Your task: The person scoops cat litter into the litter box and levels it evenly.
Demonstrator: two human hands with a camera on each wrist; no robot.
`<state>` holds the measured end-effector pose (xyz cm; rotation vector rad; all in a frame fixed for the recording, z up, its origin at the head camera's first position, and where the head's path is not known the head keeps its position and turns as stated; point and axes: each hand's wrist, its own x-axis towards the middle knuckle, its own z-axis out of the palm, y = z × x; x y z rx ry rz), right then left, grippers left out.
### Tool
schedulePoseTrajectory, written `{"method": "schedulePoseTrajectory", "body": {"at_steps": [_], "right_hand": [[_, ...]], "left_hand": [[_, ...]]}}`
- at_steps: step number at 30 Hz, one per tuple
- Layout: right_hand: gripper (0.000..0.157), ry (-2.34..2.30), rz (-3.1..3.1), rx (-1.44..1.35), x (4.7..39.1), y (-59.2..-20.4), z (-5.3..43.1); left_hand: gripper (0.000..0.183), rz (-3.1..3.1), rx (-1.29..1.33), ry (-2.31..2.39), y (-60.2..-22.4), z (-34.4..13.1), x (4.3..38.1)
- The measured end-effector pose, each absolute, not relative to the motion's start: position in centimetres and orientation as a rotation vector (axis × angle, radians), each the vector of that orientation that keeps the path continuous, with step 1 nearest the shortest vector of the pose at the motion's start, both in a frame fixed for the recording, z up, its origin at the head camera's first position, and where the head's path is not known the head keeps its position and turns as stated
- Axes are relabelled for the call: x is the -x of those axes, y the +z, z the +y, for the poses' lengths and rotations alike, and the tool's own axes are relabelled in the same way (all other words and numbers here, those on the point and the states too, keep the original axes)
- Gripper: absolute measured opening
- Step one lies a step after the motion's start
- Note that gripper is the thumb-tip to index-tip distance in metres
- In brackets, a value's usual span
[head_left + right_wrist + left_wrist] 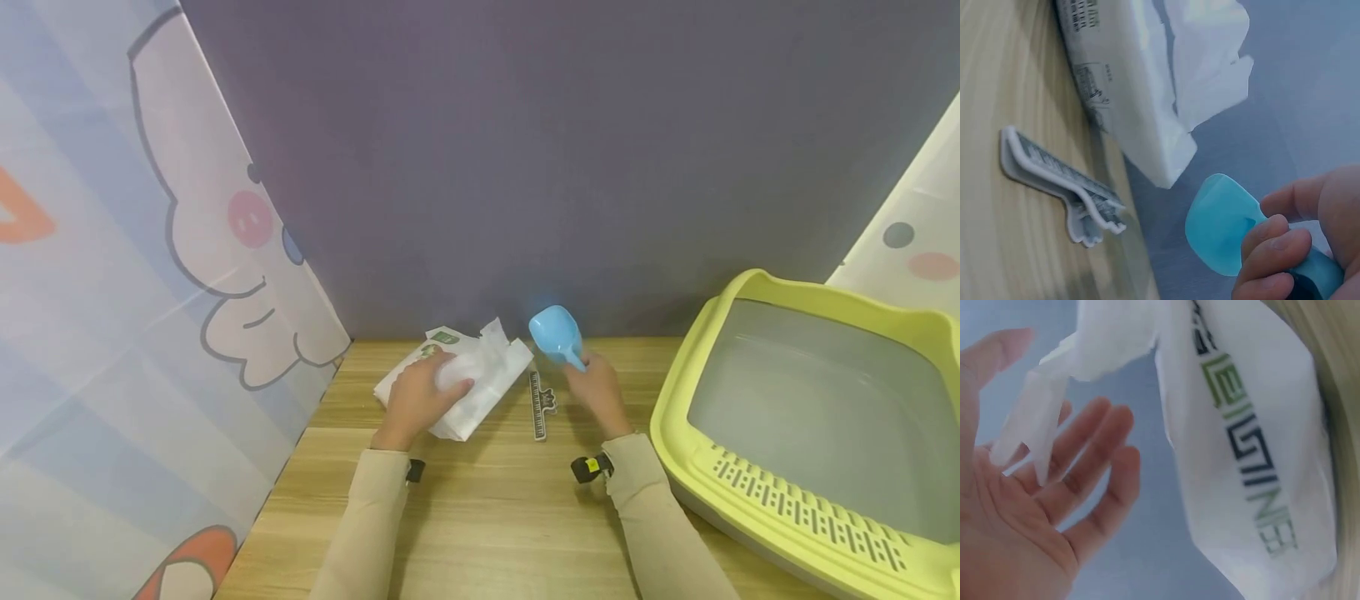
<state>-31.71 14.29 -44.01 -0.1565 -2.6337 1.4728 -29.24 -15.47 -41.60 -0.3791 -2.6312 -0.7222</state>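
A white soft pack of tissues (480, 400) with green and dark print lies on the wooden table. Out of its top sticks a loose tissue (1210, 56). My left hand (423, 392) hovers close over the pack, and in the left wrist view its fingers (1094, 469) are loosely bent, with a torn tissue end (1041, 419) hanging in front of the palm. My right hand (596, 387) grips the handle of a light blue plastic scoop (555, 332), its bowl pointing away from me. Between the hands lies a flat clip (537, 406) with ruler-like dark marks.
A large yellow litter box (678, 400) with a slotted front ledge and grey inside stands on the right. Behind the table rises a dark grey panel (510, 167). A cartoon-printed curtain (97, 275) borders the left side.
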Motion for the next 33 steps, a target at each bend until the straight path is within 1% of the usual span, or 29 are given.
{"method": "schedulePoseTrajectory", "body": {"at_steps": [8,13,16,20,22,26,28,33], "right_hand": [[0.025,1.472,-2.559,0.092,31.3,-42.6,14.4],[0.023,1.468,-2.546,0.062,30.8,-41.9,14.4],[0.023,1.479,-2.539,0.062,30.7,-41.6,14.4],[0.029,1.508,-2.524,0.061,30.5,-41.5,14.4],[0.032,1.525,-2.521,0.054,30.5,-41.4,14.3],[0.036,1.514,-2.52,0.04,30.4,-41.2,14.2],[0.036,1.505,-2.52,0.033,30.4,-41.0,14.2],[0.036,1.489,-2.542,0.0,30.1,-40.3,14.3]], "left_hand": [[0.044,-2.568,0.539,-0.775,-40.1,-13.3,27.9],[0.035,-2.511,0.656,-0.854,-40.1,-12.5,27.5],[0.033,-2.471,0.706,-0.869,-40.2,-12.4,27.6],[0.018,-2.476,0.688,-0.909,-40.5,-12.3,27.8],[0.022,-2.518,0.637,-0.924,-40.8,-12.4,27.9],[0.039,-2.676,0.518,-0.855,-41.2,-12.5,27.9],[0.045,-2.772,0.483,-0.794,-41.3,-12.5,27.8],[0.044,-2.897,0.504,-0.754,-41.2,-12.3,27.6]]}}
